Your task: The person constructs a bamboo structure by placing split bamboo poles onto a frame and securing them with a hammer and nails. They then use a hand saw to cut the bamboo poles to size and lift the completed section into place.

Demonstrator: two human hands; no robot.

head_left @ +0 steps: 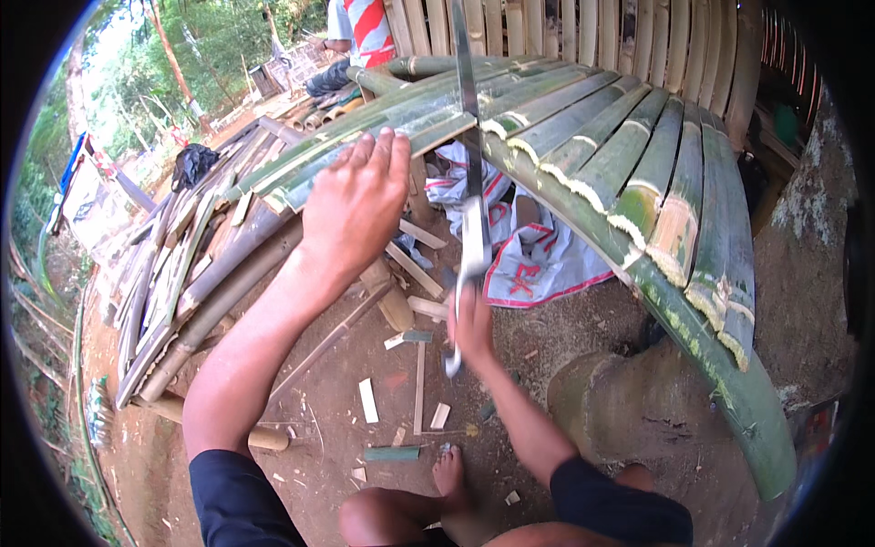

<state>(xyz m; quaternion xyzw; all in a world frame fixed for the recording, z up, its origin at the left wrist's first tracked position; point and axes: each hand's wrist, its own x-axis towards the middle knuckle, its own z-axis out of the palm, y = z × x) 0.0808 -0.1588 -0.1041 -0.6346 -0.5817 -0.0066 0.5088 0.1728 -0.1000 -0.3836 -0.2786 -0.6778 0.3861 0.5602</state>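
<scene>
"What is in the worker's grip?"

"The right hand point(472, 328) clenches the handle of a handsaw point(472, 242), its long blade pointing toward the far side. The left hand point(357, 210) grasps nothing; it lies palm down, fingers together, on green bamboo slats point(410, 118) to the left of the blade."

"And where does the blade meet the bamboo?"

"It crosses the slats at their near edge, between the left hand and a row of rough, pale sawn ends on the right. Whether the teeth bite, one cannot tell."

"What lies under them?"

"A thick green bamboo pole point(702, 387) runs beneath the sawn ends, toward the near right. Below the slats, a white sack point(556, 269) with red markings lies crumpled on bare earth."

"And closer to the worker?"

"Bamboo offcuts point(368, 401) are scattered over the ground, just beyond a bare foot point(447, 468)."

"The wider scene?"

"Split bamboo strips point(169, 264) are heaped at left, a black bag point(194, 167) on their far side. An upright bamboo wall point(583, 27) stands at the far side; to its left, another person is partly visible beside a red-and-white striped sheet point(367, 32)."
</scene>
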